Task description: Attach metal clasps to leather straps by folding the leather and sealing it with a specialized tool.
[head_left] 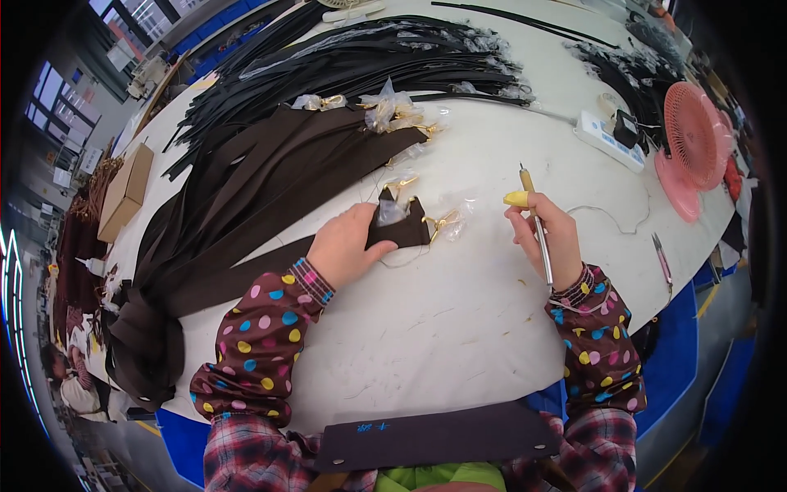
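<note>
Head view: one left hand [344, 243], palm down on the end of a dark brown strap [406, 233], thumb spread along its near edge; whether it grips or only presses cannot be told, the fingertips being partly hidden. The strap end lies near the middle of a white-covered table [443, 328], fitted with gold-coloured clasps [443, 221] and bits of clear plastic wrap [464, 211]. One right hand [551, 234], closed round a slim pen-like tool [542, 246], silver shaft, yellowish collar, tip pointing away from the person; one finger wears a yellow finger cover [516, 198]. This hand is raised to the right of the strap end, apart from it. Two spotted sleeve covers [258, 340], maroon with coloured dots, one per forearm. One pile of brown straps [270, 164], beyond and left of the left hand, its near end drooping at the table's left edge. One bundle of black straps [361, 66], behind the brown. One cardboard box [125, 197], at left. At right: one pink fan [693, 131]; one white power strip [605, 141] with a black adapter [626, 129] plugged in; one slender pointed tool [662, 262], lying near the table's edge.
</note>
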`<state>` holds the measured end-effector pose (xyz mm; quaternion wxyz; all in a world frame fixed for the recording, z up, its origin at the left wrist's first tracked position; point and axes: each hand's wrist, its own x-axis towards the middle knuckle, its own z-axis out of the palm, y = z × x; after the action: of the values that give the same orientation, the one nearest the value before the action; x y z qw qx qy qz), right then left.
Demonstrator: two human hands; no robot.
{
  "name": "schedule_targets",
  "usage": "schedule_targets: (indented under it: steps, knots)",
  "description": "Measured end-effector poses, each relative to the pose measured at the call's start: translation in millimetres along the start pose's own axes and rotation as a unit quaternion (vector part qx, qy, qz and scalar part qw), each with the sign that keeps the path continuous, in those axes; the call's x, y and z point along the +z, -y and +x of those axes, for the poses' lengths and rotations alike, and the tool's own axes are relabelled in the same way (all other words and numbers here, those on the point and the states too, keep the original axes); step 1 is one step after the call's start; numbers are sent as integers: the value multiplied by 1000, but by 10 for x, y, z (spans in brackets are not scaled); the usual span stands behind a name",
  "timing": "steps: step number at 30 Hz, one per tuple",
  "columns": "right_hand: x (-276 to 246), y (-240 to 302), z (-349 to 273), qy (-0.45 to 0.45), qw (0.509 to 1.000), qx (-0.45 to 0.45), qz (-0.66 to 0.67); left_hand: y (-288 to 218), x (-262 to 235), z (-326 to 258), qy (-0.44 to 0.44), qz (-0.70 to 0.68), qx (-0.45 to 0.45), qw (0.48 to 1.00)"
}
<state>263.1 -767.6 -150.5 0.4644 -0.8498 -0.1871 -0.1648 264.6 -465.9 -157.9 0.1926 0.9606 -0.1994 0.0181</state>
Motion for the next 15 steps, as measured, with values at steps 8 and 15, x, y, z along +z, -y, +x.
schedule_targets:
  steps: [8, 15]
  knots:
    - [-31, -55, -13, -12, 1000, 5, -19, 602, -695, 427, -188, -34, 45, 980]
    - [31, 15, 30, -5, 1000, 12, 0, 2445, -1125, 542, -177, 63, -289, 939]
